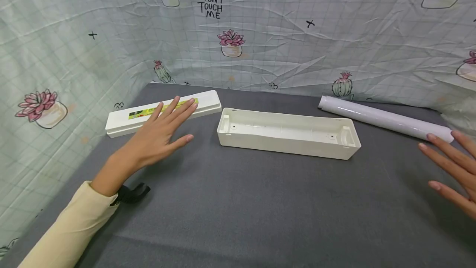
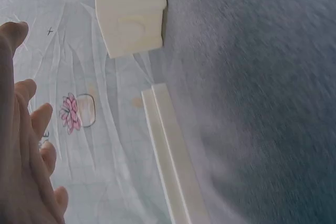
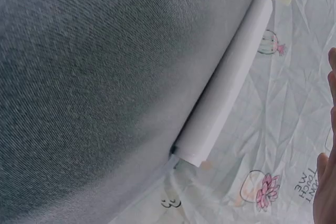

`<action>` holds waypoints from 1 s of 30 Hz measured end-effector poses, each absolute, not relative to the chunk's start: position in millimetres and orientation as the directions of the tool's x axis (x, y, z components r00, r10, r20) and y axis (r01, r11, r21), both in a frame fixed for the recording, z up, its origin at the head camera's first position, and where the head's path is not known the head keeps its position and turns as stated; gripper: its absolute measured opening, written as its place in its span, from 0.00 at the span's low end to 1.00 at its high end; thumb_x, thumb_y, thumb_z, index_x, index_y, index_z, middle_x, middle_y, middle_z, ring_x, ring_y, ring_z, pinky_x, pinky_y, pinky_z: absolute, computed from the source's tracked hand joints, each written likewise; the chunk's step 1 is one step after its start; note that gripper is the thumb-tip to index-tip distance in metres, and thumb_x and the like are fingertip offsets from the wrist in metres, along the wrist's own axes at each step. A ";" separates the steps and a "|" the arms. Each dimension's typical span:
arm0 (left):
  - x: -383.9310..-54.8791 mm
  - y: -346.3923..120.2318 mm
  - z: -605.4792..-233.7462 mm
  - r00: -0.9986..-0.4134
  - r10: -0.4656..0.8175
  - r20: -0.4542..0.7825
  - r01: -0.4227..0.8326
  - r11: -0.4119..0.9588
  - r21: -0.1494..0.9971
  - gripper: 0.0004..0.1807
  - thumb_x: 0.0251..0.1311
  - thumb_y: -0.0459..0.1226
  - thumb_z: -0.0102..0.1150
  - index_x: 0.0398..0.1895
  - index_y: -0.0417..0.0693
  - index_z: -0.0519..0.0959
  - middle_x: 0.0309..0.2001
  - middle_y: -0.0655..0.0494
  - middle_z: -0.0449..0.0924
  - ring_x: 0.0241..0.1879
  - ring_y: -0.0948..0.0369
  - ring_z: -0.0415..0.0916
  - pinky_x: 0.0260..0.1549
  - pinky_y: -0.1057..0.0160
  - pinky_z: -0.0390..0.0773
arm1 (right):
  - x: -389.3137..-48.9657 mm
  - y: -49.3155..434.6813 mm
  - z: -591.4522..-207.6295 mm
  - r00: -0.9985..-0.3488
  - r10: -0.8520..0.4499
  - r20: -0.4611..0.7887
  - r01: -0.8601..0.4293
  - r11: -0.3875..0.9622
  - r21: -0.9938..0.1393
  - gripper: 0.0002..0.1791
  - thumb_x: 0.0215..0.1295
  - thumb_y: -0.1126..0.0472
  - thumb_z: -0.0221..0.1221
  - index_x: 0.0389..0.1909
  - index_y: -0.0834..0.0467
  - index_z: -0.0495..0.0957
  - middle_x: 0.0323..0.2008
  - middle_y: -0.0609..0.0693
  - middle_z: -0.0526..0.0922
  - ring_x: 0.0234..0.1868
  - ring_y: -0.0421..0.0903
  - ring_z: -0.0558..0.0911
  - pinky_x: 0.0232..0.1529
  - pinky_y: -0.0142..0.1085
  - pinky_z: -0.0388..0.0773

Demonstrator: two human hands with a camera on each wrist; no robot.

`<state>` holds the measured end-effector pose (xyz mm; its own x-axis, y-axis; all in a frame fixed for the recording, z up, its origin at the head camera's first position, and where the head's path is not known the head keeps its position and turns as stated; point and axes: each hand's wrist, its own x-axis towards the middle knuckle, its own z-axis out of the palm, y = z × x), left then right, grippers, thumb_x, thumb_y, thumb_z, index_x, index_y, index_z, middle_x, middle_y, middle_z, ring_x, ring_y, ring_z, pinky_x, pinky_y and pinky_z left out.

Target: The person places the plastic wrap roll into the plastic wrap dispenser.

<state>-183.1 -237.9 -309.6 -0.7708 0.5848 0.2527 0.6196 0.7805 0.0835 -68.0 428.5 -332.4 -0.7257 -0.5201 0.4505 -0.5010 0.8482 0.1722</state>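
Note:
A long cream plastic box (image 1: 286, 144), its top side uncovered, sits in the middle of the table. To its left lies a long white lid (image 1: 208, 98) with a yellow-green label (image 1: 139, 113). My left hand (image 1: 158, 137) hovers in front of that lid, fingers straight and spread, covering part of it. On the right a white roll (image 1: 386, 117) of smooth sheet or film lies slanted on the table. My right hand (image 1: 457, 173), partly cut off by the frame edge, is held near the roll's close end with fingers extended. Neither hand holds anything.
A dark grey cloth (image 1: 260, 210) covers the table. Behind and to the left hangs a pale printed curtain (image 1: 275, 44) with potted plants, meeting the table's back edge. A black strap (image 1: 132, 193) shows at my left wrist.

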 end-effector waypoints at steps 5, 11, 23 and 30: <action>-188.3 -228.5 -310.2 -0.769 0.590 0.247 0.635 0.752 0.179 0.43 0.73 0.58 0.50 0.83 0.67 0.41 0.82 0.66 0.40 0.81 0.57 0.32 0.76 0.45 0.34 | -68.1 430.5 -332.0 -0.748 -0.478 0.460 -0.468 0.872 0.144 0.46 0.73 0.24 0.30 0.82 0.48 0.51 0.82 0.49 0.47 0.81 0.58 0.44 0.78 0.52 0.35; -192.6 -214.9 -311.2 -0.776 0.592 0.218 0.630 0.704 0.329 0.46 0.71 0.56 0.55 0.83 0.69 0.40 0.82 0.69 0.38 0.81 0.56 0.33 0.75 0.42 0.36 | -70.7 432.6 -330.5 -0.787 -0.434 0.440 -0.437 0.894 0.100 0.47 0.71 0.22 0.29 0.82 0.45 0.48 0.82 0.45 0.43 0.82 0.55 0.40 0.78 0.52 0.31; -201.4 -194.1 -313.8 -0.744 0.626 0.233 0.660 0.637 0.397 0.49 0.69 0.54 0.60 0.83 0.67 0.40 0.82 0.69 0.38 0.81 0.57 0.36 0.75 0.42 0.42 | -82.8 438.8 -328.4 -0.758 -0.446 0.477 -0.465 0.881 0.084 0.46 0.73 0.25 0.29 0.82 0.49 0.51 0.82 0.51 0.46 0.82 0.54 0.43 0.78 0.48 0.33; -210.4 -186.5 -315.7 -0.758 0.622 0.196 0.631 0.623 0.462 0.49 0.69 0.54 0.59 0.83 0.69 0.40 0.82 0.66 0.39 0.81 0.58 0.37 0.75 0.41 0.43 | -93.5 444.0 -329.2 -0.761 -0.442 0.475 -0.473 0.879 0.060 0.45 0.74 0.25 0.30 0.82 0.50 0.51 0.82 0.49 0.46 0.82 0.52 0.43 0.79 0.47 0.34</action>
